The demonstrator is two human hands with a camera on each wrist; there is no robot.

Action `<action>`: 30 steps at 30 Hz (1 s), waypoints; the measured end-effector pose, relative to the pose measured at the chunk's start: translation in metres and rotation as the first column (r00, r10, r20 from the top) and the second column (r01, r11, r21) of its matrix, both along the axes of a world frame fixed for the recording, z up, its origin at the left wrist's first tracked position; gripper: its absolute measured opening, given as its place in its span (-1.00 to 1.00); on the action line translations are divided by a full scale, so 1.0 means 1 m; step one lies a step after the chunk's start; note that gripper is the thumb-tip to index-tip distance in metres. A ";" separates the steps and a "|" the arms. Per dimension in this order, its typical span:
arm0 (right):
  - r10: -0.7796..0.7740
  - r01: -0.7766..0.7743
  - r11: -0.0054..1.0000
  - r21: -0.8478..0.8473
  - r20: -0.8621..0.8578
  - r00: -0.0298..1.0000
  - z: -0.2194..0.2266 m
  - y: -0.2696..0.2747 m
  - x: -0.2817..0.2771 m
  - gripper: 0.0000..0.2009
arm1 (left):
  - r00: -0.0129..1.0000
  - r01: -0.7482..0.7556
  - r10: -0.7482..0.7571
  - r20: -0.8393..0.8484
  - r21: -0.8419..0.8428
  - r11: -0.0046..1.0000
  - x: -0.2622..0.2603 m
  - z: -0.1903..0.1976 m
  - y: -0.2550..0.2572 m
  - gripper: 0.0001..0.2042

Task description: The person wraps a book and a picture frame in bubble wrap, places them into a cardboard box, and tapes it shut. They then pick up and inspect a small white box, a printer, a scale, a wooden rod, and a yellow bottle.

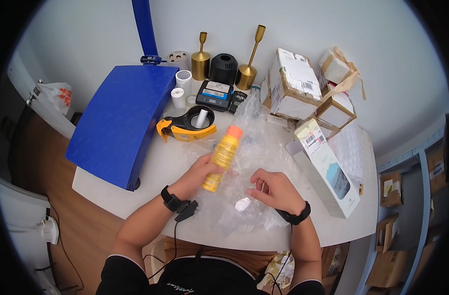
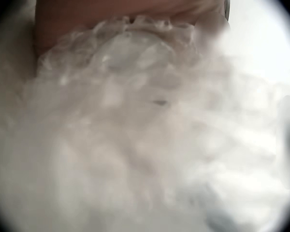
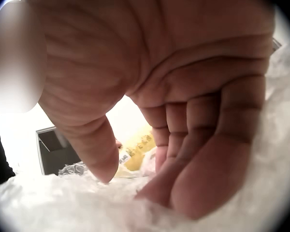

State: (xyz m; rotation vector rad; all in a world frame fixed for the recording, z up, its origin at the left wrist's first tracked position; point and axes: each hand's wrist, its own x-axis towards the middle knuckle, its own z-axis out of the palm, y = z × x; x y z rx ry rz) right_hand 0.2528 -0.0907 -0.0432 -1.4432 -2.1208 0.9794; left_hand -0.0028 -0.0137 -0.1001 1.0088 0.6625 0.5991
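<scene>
My left hand (image 1: 194, 177) grips a yellow bottle (image 1: 224, 152) with an orange cap (image 1: 234, 132) around its lower part, tilted with the cap away from me. Under both hands spreads crumpled clear bubble wrap (image 1: 254, 216), which fills most of the left wrist view up to the hand's skin. To the right of the bottle, my right hand (image 1: 278, 191) hovers close over the wrap with fingers loosely bent and nothing between them. Through the gap between its thumb and fingers, the yellow bottle (image 3: 137, 147) shows in the right wrist view.
An orange and black tape dispenser (image 1: 187, 130) lies beyond the left hand, near a blue panel (image 1: 121, 118). A long white box (image 1: 327, 169) stands at the right. Brass holders (image 1: 201, 64), a label printer (image 1: 214, 94) and taped cartons (image 1: 295, 83) line the wall.
</scene>
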 end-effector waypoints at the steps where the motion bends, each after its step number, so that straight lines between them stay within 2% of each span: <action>1: -0.066 0.067 0.996 0.060 -0.024 0.998 0.000 0.001 0.003 -0.73 | 0.998 0.007 -0.003 0.068 -0.055 0.998 -0.003 0.002 0.001 -0.43; 2: -0.137 0.140 0.987 0.080 -0.040 0.990 0.004 0.002 0.005 -0.75 | 0.991 0.016 -0.001 0.137 -0.111 0.994 -0.006 0.003 0.003 -0.41; 3: -0.139 0.142 0.987 0.077 -0.041 0.989 0.003 0.002 0.007 -0.75 | 0.991 0.018 -0.002 0.136 -0.115 0.993 -0.008 0.001 0.004 -0.41; 5: -0.304 0.342 0.902 0.261 -0.177 0.936 0.003 0.005 0.012 -0.75 | 0.951 0.097 -0.029 0.308 -0.207 0.973 -0.009 -0.004 0.008 -0.39; 7: -0.347 0.379 0.896 0.230 -0.169 0.922 -0.001 0.006 0.021 -0.70 | 0.940 0.095 -0.018 0.341 -0.210 0.973 -0.008 -0.001 0.007 -0.40; 10: -0.290 0.309 0.897 0.315 -0.108 0.951 -0.004 0.007 0.023 -0.60 | 0.918 0.088 0.024 0.395 -0.263 0.961 -0.007 0.008 0.006 -0.40; 12: -0.132 0.127 0.904 0.409 -0.015 0.991 0.001 0.005 0.018 -0.47 | 0.910 0.083 0.058 0.411 -0.318 0.945 -0.007 0.009 0.007 -0.39; 16: -0.029 0.045 0.907 0.419 -0.045 0.999 0.009 -0.002 0.008 -0.37 | 0.871 0.096 0.096 0.481 -0.359 0.928 -0.008 0.002 0.011 -0.38; 18: 0.123 -0.112 0.943 0.315 -0.016 0.992 0.014 -0.006 0.006 -0.29 | 0.865 0.105 0.093 0.493 -0.359 0.927 -0.007 0.002 0.011 -0.38; 19: 0.122 -0.111 0.943 0.313 -0.017 0.992 0.014 -0.007 0.005 -0.29 | 0.866 0.105 0.094 0.491 -0.362 0.926 -0.007 0.002 0.011 -0.37; 21: 0.160 -0.188 0.944 0.271 0.124 0.979 0.014 -0.008 0.001 -0.22 | 0.868 0.105 0.094 0.488 -0.365 0.925 -0.008 0.002 0.011 -0.37; 22: 0.159 -0.188 0.944 0.271 0.123 0.979 0.010 -0.008 0.000 -0.22 | 0.879 0.103 0.086 0.468 -0.363 0.926 -0.008 0.003 0.011 -0.37; 24: 0.121 -0.188 0.940 0.285 0.238 0.964 -0.001 -0.009 0.000 -0.22 | 0.890 0.100 0.078 0.448 -0.361 0.927 -0.010 0.002 0.011 -0.37; 26: 0.123 -0.190 0.944 0.269 0.248 0.961 -0.004 -0.011 0.001 -0.23 | 0.909 0.145 0.031 0.416 -0.385 0.912 -0.014 0.000 0.014 -0.39; 28: 0.125 -0.192 0.949 0.251 0.260 0.957 -0.008 -0.011 0.003 -0.25 | 0.923 0.120 0.033 0.384 -0.368 0.922 -0.014 0.000 0.013 -0.40; 30: 0.115 -0.178 0.951 0.254 0.244 0.963 -0.012 -0.012 0.007 -0.35 | 0.936 0.099 0.032 0.350 -0.351 0.931 -0.014 0.000 0.014 -0.42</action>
